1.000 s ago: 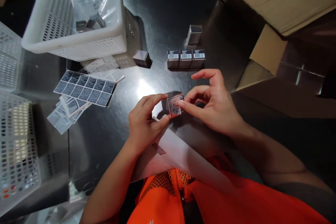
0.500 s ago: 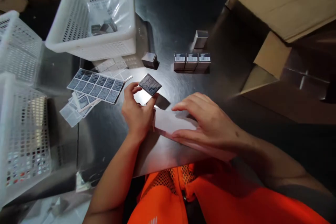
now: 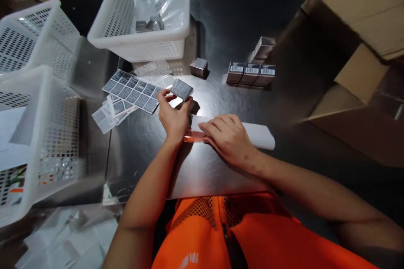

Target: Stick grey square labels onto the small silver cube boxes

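Note:
My left hand (image 3: 173, 117) holds a small silver box (image 3: 182, 89) by its edges, label face up, just above the metal table (image 3: 202, 168). My right hand (image 3: 227, 136) lies flat with its fingers spread on a white strip of backing paper (image 3: 259, 134) that runs to the right. A sheet of grey printed labels (image 3: 132, 90) lies left of the held box, over loose peeled sheets (image 3: 107, 115). A row of three small boxes with barcodes (image 3: 251, 72) stands further back, with one more silver box (image 3: 264, 44) behind it and a single box (image 3: 198, 67) to its left.
A white perforated basket (image 3: 143, 46) holding a few silver boxes stands at the back. Two more white baskets (image 3: 38, 134) line the left edge. Open cardboard cartons (image 3: 360, 71) stand at the right. Paper scraps lie below the table at the lower left.
My right hand let go of the box and came down flat on the paper strip. My left hand carried the box up and to the left, beside the label sheet.

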`<state>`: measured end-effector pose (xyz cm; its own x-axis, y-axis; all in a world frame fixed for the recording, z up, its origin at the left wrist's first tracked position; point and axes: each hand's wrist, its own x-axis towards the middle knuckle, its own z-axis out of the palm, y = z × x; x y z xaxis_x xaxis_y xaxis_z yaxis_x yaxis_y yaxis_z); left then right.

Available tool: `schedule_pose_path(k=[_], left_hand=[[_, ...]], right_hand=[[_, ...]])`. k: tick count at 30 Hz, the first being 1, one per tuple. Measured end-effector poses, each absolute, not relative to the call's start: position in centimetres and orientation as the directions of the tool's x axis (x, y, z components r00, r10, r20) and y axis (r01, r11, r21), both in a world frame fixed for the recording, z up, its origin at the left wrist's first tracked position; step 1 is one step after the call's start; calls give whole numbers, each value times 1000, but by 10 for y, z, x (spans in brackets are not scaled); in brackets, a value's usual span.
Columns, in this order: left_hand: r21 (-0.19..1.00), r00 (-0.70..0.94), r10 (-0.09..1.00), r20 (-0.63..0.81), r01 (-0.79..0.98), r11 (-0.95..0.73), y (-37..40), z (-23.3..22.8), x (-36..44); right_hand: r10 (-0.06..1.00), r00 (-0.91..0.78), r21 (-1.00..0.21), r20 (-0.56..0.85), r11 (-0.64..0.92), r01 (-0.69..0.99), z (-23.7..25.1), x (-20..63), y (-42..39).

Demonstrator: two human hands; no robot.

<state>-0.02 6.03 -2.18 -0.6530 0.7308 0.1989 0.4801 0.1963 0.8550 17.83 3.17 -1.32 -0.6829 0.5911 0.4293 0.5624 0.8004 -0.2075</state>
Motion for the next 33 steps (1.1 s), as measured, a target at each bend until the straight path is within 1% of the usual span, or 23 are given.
schedule_pose_path(k=[5, 6, 8, 10, 12, 13, 14, 15, 17, 18, 19, 20, 22, 23, 24, 25, 26, 28, 30, 33], left_hand=[[891, -648, 746, 155, 417, 177, 60, -21, 0], [893, -646, 748, 154, 415, 174, 60, -20, -1], [902, -653, 741, 156, 399, 162, 60, -19, -1], [930, -649, 747, 141, 346, 124, 59, -18, -1], [973, -608, 792, 58, 211, 90, 59, -18, 0], [989, -568, 823, -3, 120, 86, 59, -18, 0], [996, -519, 853, -60, 27, 87, 60, -18, 1], [994, -467, 878, -106, -58, 89, 60, -17, 1], [977, -365, 917, -161, -189, 96, 62, -16, 3], [966, -320, 931, -175, -239, 99, 62, -15, 3], [954, -275, 943, -186, -281, 106, 62, -14, 5], [944, -235, 952, -194, -310, 116, 61, -13, 6], [938, -169, 966, -195, -320, 133, 57, -12, 11], [944, -138, 972, -188, -298, 141, 54, -11, 15], [953, -101, 978, -183, -264, 151, 50, -10, 18], [961, -64, 982, -178, -224, 160, 47, -9, 22], [970, -26, 985, -169, -181, 162, 43, -8, 26], [985, 35, 990, -133, -104, 136, 38, -8, 32], [995, 70, 994, -82, -45, 86, 34, -8, 36], [1000, 81, 997, -18, 16, 17, 32, -10, 38]], right_hand=[[555, -653, -243, 516, 825, 510, -14, 182, 34], [534, -658, -228, 531, 838, 496, -14, 183, 34], [471, -672, -156, 571, 866, 474, -13, 182, 32], [379, -670, -72, 638, 896, 438, -13, 182, 31], [284, -641, -42, 713, 930, 366, -12, 182, 29], [250, -615, -58, 748, 948, 314, -11, 184, 28], [230, -594, -99, 771, 964, 246, -9, 186, 28], [235, -585, -174, 776, 972, 158, -5, 189, 28], [303, -579, -405, 757, 913, -51, 6, 198, 29], [363, -562, -525, 743, 837, -152, 13, 203, 30], [445, -528, -627, 723, 744, -232, 19, 209, 32], [548, -467, -705, 694, 650, -284, 25, 215, 34], [770, -297, -819, 565, 478, -318, 33, 227, 41], [858, -232, -871, 459, 383, -307, 35, 232, 45], [922, -194, -920, 336, 277, -278, 36, 237, 50], [959, -185, -957, 214, 169, -235, 36, 240, 54], [974, -199, -980, 109, 71, -187, 35, 243, 57], [966, -257, -993, -38, -65, -98, 33, 246, 62], [946, -305, -989, -113, -137, -60, 31, 246, 64], [926, -330, -975, -185, -214, -53, 30, 243, 63]])
